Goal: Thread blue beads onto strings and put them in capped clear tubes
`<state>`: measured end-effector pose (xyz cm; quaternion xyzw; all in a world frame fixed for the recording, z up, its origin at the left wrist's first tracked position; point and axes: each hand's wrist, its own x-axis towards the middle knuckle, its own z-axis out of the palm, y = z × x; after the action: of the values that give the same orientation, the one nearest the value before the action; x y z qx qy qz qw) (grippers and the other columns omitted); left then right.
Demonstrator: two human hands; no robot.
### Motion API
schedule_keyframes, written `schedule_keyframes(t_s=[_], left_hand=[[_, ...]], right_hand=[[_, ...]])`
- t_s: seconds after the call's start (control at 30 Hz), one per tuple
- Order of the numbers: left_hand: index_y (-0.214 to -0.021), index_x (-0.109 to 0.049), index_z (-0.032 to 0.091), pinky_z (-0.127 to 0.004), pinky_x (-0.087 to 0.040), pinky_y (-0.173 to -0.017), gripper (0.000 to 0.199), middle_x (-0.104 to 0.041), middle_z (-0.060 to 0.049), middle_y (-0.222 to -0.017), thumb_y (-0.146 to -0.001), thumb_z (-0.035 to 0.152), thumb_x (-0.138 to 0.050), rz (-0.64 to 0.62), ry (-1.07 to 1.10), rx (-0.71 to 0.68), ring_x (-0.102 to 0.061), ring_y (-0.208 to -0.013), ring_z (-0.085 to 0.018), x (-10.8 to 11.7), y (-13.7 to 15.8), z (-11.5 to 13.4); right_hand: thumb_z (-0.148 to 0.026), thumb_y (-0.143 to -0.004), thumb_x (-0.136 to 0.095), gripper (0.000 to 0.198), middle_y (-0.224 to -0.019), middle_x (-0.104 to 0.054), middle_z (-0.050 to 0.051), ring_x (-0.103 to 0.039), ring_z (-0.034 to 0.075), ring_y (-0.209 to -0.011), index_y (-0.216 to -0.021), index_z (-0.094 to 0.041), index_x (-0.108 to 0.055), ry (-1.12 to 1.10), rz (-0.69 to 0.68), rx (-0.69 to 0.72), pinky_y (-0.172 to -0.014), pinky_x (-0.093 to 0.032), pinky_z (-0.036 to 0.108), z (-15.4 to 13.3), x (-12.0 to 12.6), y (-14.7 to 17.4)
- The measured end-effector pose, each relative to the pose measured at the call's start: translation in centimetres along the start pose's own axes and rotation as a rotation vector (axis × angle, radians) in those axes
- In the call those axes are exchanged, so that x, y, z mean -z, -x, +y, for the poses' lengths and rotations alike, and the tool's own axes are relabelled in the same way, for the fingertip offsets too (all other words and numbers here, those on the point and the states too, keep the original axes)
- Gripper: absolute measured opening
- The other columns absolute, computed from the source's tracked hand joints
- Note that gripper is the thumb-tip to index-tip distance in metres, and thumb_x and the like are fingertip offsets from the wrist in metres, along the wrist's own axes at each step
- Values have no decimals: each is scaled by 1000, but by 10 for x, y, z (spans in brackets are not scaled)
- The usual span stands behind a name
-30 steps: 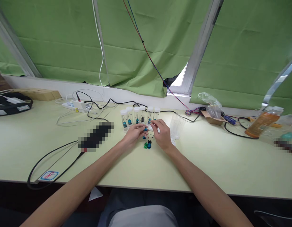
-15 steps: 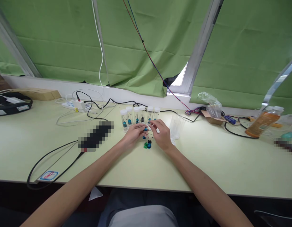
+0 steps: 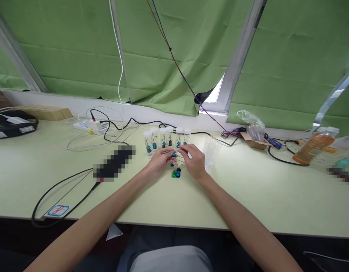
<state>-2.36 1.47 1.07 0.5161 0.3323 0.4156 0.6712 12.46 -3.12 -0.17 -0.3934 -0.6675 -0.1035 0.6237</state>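
Observation:
Over the middle of the table my left hand (image 3: 160, 159) is closed, its fingertips pinching a small shiny blue piece (image 3: 173, 155). My right hand (image 3: 194, 160) faces it from the right, thumb and forefinger pinched together close to the blue piece; what sits between them is too small to make out. Just below the hands lie loose parts: a green piece (image 3: 173, 174), a blue one (image 3: 178, 174) and a black one (image 3: 178, 169), with thin pins near them. Behind the hands stand several clear tubes with white lids (image 3: 147, 139), holding blue or dark pieces on thin stems.
Clear empty tubes (image 3: 211, 151) lie in a plastic bag right of my right hand. A blurred black device (image 3: 114, 162) with a cable is at left. Farther right are a small cardboard box (image 3: 254, 142) and an orange bottle (image 3: 314, 147). Cables run along the back.
My right hand has shifted very slightly to the right. My left hand stays put with the blue piece, and the tubes and loose parts have not moved.

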Motion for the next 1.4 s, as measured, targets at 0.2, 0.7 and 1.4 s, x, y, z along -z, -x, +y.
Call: schedule_keyframes(t_s=[0.2, 0.7, 1.4], left_hand=[[-84, -66, 9, -26, -51, -60, 7, -65, -9, -76, -85, 12, -61, -6, 5, -4, -63, -61, -13, 0, 0, 0], [-85, -67, 10, -26, -51, -59, 7, -65, -8, -75, -83, 16, -66, -3, 3, -7, -62, -60, -13, 0, 0, 0], [-83, -67, 10, -26, -51, -57, 7, -65, -9, -78, -82, 16, -68, -3, 13, -11, -62, -61, -13, 0, 1, 1]], right_hand=[[-19, -93, -57, 15, -87, -72, 7, -68, 16, -80, -93, -19, -72, -21, 4, 37, -74, -57, 30, 1, 0, -1], [-16, -93, -50, 25, -99, -70, 8, -67, 17, -86, -108, -21, -70, 2, -84, -24, -76, -58, 31, 1, 0, 2], [-20, -95, -52, 19, -90, -71, 7, -67, 17, -84, -96, -21, -71, -23, -45, -39, -76, -56, 32, 1, -1, 1]])
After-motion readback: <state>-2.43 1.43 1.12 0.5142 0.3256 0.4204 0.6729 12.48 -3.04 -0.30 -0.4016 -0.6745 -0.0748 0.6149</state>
